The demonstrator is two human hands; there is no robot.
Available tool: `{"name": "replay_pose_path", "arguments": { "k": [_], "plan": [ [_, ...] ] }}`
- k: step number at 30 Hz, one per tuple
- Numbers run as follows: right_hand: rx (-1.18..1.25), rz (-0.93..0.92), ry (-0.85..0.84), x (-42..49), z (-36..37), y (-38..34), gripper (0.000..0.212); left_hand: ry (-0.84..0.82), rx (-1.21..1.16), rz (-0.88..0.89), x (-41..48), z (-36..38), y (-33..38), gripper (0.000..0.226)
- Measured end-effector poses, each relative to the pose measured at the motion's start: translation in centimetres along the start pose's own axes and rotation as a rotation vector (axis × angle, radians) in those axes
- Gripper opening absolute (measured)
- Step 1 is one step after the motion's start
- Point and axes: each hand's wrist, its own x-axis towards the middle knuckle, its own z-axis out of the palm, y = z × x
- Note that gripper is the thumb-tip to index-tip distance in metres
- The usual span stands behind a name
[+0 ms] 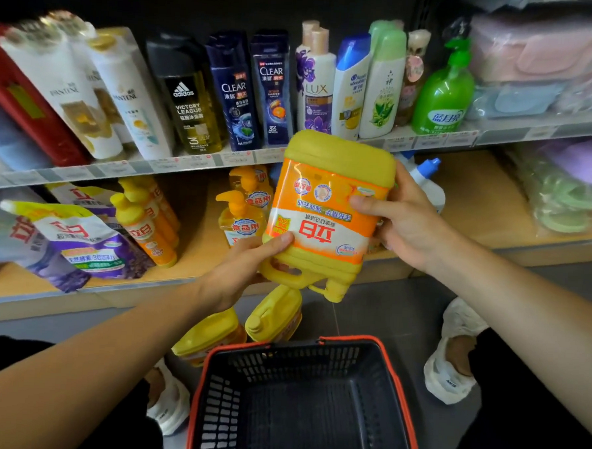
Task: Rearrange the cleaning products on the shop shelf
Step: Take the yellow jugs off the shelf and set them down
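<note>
A big yellow detergent jug (326, 205) with an orange label hangs upside down in front of the lower shelf (477, 199), cap end toward me. My left hand (240, 269) grips its lower left corner near the handle. My right hand (401, 223) holds its right side, thumb across the label. Two more yellow jugs (273, 312) lie on the floor just below. Yellow pump bottles (240, 214) and orange bottles (150, 223) stand on the lower shelf behind the jug.
A black basket with a red rim (299, 396) sits on the floor between my feet. Purple refill pouches (81, 244) lie at the lower shelf's left. Shampoo bottles (233, 90) and a green pump bottle (442, 94) line the upper shelf. Bagged sponges (564, 190) fill the right.
</note>
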Motion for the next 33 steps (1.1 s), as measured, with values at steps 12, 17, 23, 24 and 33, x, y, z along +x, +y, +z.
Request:
{"name": "replay_pose_path", "arguments": {
  "k": [12,17,23,24,33],
  "plan": [
    [-0.223,0.348,-0.118,1.6,2.2,6.6,0.084,0.409,0.438,0.163,-3.7,-7.8,2.2,0.087],
    [-0.311,0.459,-0.290,2.1,5.3,9.7,0.068,0.347,0.489,0.268,-6.5,-11.3,2.5,0.072],
    [-0.564,0.420,-0.230,2.9,10.2,12.1,0.055,0.365,0.630,0.326,-8.1,-13.5,3.3,0.054],
    [-0.668,0.321,-0.209,3.3,10.9,12.2,0.044,0.366,0.685,0.304,-8.1,-13.9,3.6,0.053],
    [-1.257,-0.399,-0.255,10.6,12.3,9.7,0.065,0.478,1.060,0.159,-5.9,-15.9,5.1,0.059]
  ]
}}
